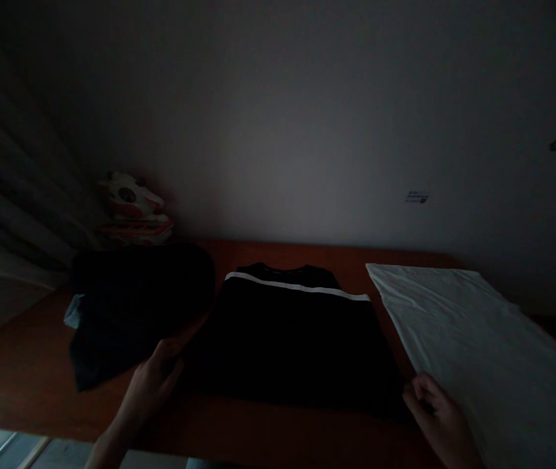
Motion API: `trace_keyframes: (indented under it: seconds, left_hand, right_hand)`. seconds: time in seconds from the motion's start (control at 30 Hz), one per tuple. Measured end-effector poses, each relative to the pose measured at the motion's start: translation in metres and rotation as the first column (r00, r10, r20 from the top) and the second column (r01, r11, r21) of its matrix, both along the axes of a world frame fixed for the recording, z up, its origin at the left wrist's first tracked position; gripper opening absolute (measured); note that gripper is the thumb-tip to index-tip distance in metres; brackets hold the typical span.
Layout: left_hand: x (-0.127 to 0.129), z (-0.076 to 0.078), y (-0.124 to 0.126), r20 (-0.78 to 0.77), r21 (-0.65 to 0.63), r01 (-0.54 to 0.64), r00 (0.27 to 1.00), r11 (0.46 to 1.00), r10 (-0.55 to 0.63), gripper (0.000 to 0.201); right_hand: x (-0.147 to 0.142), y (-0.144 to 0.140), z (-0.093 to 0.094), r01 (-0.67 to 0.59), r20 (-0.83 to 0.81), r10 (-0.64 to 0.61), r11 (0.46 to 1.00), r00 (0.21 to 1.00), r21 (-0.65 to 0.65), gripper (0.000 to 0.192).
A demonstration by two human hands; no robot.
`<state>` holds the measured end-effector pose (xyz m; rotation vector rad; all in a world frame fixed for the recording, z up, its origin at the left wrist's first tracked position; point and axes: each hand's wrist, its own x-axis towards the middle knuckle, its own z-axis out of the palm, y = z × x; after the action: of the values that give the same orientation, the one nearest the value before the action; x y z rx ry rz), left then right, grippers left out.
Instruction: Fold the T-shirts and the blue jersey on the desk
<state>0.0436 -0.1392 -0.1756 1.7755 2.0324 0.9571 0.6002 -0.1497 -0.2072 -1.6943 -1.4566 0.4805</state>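
A black shirt [292, 345] lies spread in front of me, its neckline at the far end and a thin white stripe [302, 288] running across it just below. My left hand [155, 378] is closed at the near left corner of the shirt, fingers curled on the dark cloth. At the near right corner, my right hand [437, 410] is pinched on the shirt's edge. Darkness hides the folds in the black fabric and the exact grip of the fingertips.
The brown wooden table [77, 410] stands against a grey wall [282, 130]. A dark heap of clothing [141, 306] lies left, a white cloth garment [483, 339] right. Behind the heap sits a white and red toy [131, 198]; a curtain [9, 176] hangs at the far left.
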Motion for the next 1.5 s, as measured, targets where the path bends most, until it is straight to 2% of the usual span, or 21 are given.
trace_keyframes:
  seconds: [0.1,0.2,0.3,0.4,0.47,0.53,0.63,0.7,0.77,0.83,0.9,0.97,1.1,1.13,1.2,1.27,1.33,1.43,1.5]
  left_hand:
    - [-0.014,0.01,-0.016,-0.061,-0.138,0.065,0.995,0.988,-0.074,0.03]
    - [-0.01,0.026,-0.002,-0.116,-0.204,0.069,0.989,0.977,-0.094,0.032]
    - [0.012,0.036,0.037,-0.161,-0.173,-0.007,0.987,0.985,-0.022,0.034]
    - [0.037,0.035,0.085,-0.256,-0.172,-0.069,0.966,0.983,0.023,0.039]
    - [0.051,0.033,0.112,-0.329,-0.184,-0.128,0.942,0.975,0.062,0.047]
    - [0.058,0.031,0.131,-0.339,-0.19,-0.14,0.938,0.972,0.069,0.045]
    - [0.059,0.032,0.146,-0.284,-0.182,-0.098,0.958,0.978,0.043,0.032]
    - [0.053,0.034,0.151,-0.253,-0.163,-0.08,0.967,0.983,0.036,0.028]
    - [0.043,0.036,0.153,-0.149,-0.113,-0.082,0.987,0.99,0.065,0.029]
    - [0.035,0.038,0.155,0.061,-0.05,-0.096,0.993,0.994,0.099,0.032]
    - [0.03,0.041,0.159,0.286,-0.004,-0.109,0.952,0.994,0.105,0.04]
    - [0.03,0.045,0.163,0.442,0.041,-0.107,0.893,0.993,0.078,0.051]
    - [0.037,0.053,0.178,0.605,0.161,-0.11,0.796,0.981,-0.01,0.066]
    - [0.038,0.055,0.183,0.598,0.192,-0.111,0.801,0.975,-0.027,0.064]
    - [0.039,0.057,0.195,0.507,0.234,-0.121,0.862,0.965,-0.015,0.054]
    - [0.041,0.055,0.206,0.376,0.232,-0.134,0.926,0.963,0.038,0.043]
    - [0.047,0.049,0.21,0.27,0.206,-0.133,0.96,0.969,0.074,0.036]
    - [0.067,0.032,0.198,0.18,0.213,-0.061,0.983,0.975,0.023,0.027]
    - [0.084,0.015,0.181,0.045,0.227,0.071,0.996,0.971,-0.083,0.028]
  right_hand:
    - [0.013,-0.021,0.008,-0.183,-0.008,0.186,0.96,0.983,-0.213,0.037]
    - [0.023,-0.01,0.025,-0.156,-0.012,0.16,0.943,0.987,-0.294,0.039]
    - [0.025,0.029,0.034,0.01,0.04,0.0,0.964,0.999,-0.267,0.047]
    - [0.018,0.075,0.031,0.142,0.113,-0.117,0.958,0.987,-0.247,0.052]
    - [0.01,0.1,0.025,0.132,0.127,-0.102,0.956,0.987,-0.26,0.051]
    - [0.002,0.117,0.02,0.089,0.108,-0.062,0.962,0.992,-0.258,0.049]
    - [-0.002,0.127,0.016,0.085,0.081,-0.069,0.973,0.994,-0.214,0.045]
    - [-0.003,0.126,0.017,0.11,0.042,-0.105,0.985,0.994,-0.137,0.044]
    - [-0.003,0.121,0.022,0.098,-0.043,-0.1,0.995,0.994,-0.036,0.047]
    - [-0.006,0.116,0.029,0.075,-0.155,-0.066,0.996,0.986,0.057,0.051]
    - [-0.009,0.116,0.037,0.052,-0.264,-0.027,0.995,0.964,0.09,0.057]
    - [-0.013,0.121,0.046,0.041,-0.364,-0.004,0.995,0.931,0.093,0.065]
    - [-0.016,0.149,0.057,0.01,-0.477,0.075,0.985,0.876,0.173,0.069]
    - [-0.017,0.159,0.058,0.02,-0.47,0.075,0.981,0.88,0.194,0.068]
    - [-0.017,0.18,0.056,0.074,-0.403,0.009,0.979,0.915,0.19,0.066]
    - [-0.019,0.2,0.052,0.144,-0.299,-0.093,0.978,0.95,0.153,0.061]
    - [-0.022,0.212,0.045,0.175,-0.215,-0.15,0.98,0.965,0.1,0.054]
    - [-0.033,0.214,0.034,0.164,-0.099,-0.162,0.986,0.982,0.01,0.04]
    - [-0.046,0.204,0.025,0.139,-0.027,-0.14,0.99,0.99,-0.031,0.033]
